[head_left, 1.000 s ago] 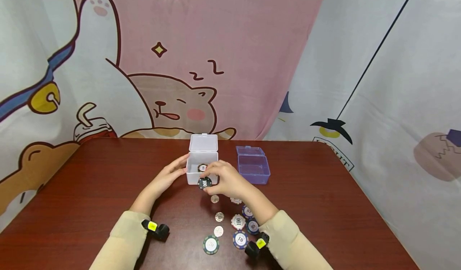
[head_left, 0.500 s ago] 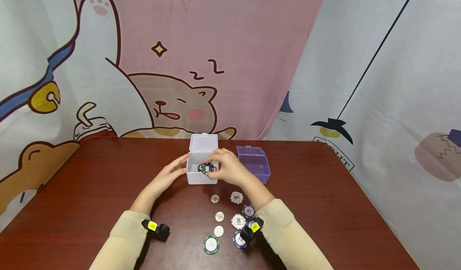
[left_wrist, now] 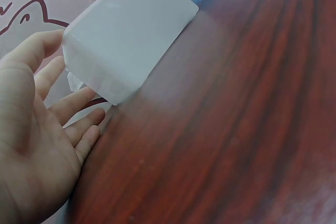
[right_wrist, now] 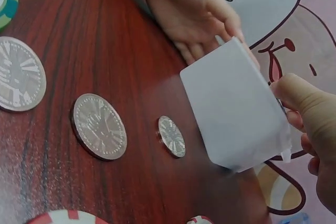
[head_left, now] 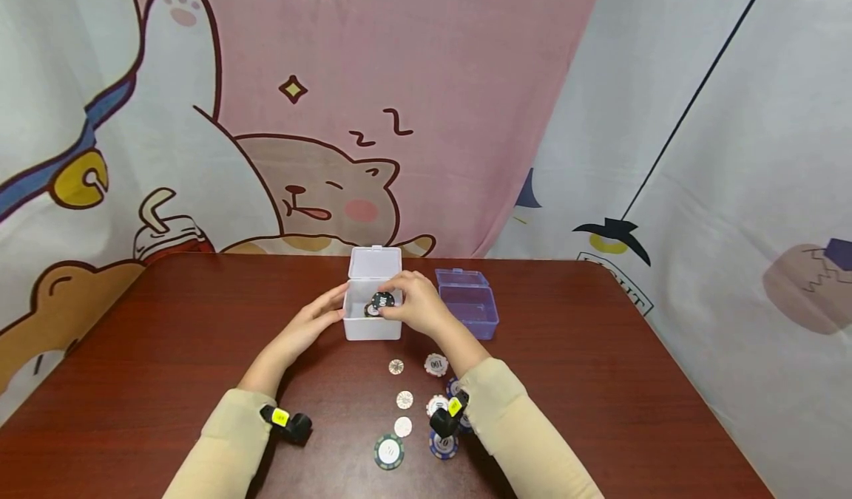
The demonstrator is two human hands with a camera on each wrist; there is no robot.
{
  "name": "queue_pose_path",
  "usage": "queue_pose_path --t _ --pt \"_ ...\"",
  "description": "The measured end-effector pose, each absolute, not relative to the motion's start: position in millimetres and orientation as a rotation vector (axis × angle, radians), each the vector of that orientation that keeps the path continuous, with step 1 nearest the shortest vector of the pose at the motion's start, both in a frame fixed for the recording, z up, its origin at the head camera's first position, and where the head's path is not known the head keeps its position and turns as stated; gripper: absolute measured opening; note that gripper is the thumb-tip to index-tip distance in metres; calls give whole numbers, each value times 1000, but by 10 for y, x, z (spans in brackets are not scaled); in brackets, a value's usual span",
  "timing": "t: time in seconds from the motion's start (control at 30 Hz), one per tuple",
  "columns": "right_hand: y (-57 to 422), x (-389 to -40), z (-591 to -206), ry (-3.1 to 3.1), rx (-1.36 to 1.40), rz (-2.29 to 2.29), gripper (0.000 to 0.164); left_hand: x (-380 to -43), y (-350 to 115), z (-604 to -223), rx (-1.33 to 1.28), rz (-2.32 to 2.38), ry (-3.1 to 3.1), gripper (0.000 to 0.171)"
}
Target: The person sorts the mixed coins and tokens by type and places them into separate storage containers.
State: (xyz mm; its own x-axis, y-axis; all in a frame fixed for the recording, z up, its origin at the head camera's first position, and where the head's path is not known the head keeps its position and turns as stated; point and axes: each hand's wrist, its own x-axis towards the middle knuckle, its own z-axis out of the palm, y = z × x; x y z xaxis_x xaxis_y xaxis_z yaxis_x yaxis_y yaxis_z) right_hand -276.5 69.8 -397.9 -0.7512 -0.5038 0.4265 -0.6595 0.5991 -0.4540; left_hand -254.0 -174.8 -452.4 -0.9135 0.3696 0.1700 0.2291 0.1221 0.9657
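Observation:
A small white plastic box [head_left: 373, 329], its lid raised at the back, stands on the brown table. My left hand [head_left: 309, 329] rests its fingers along the box's left side; in the left wrist view those fingers [left_wrist: 79, 106] are loosely extended against the white wall. At the box's open top my right hand [head_left: 422, 307] pinches a black poker chip [head_left: 384, 299] marked 100 between thumb and fingers. Another chip [head_left: 370, 310] lies inside, partly covered by the black one. From the right wrist, the thumb [right_wrist: 302, 93] shows at the rim, and the held chip is mostly hidden behind the box.
An open purple translucent box [head_left: 481, 329] stands to the right of the white one. Nearer to me lie silver coins [head_left: 404, 400], a green-rimmed chip [head_left: 389, 452], a white chip [head_left: 436, 364] and several blue and white chips [head_left: 444, 446], partly under my right wrist camera.
My right hand has carried the black chip from in front of the white box up and over its rim, into the opening. My left hand has stayed at the box's side.

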Motion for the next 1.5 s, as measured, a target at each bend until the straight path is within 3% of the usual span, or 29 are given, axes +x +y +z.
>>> queue_pose_path --t 0.9,1.5 --pt "656 -2820 -4036 -2710 784 816 38 -2515 -1735 -4481 610 1908 2275 54" --pt "830 -2507 -3921 -2563 856 1055 47 -2535 -1746 -4514 627 1908 2279 55"
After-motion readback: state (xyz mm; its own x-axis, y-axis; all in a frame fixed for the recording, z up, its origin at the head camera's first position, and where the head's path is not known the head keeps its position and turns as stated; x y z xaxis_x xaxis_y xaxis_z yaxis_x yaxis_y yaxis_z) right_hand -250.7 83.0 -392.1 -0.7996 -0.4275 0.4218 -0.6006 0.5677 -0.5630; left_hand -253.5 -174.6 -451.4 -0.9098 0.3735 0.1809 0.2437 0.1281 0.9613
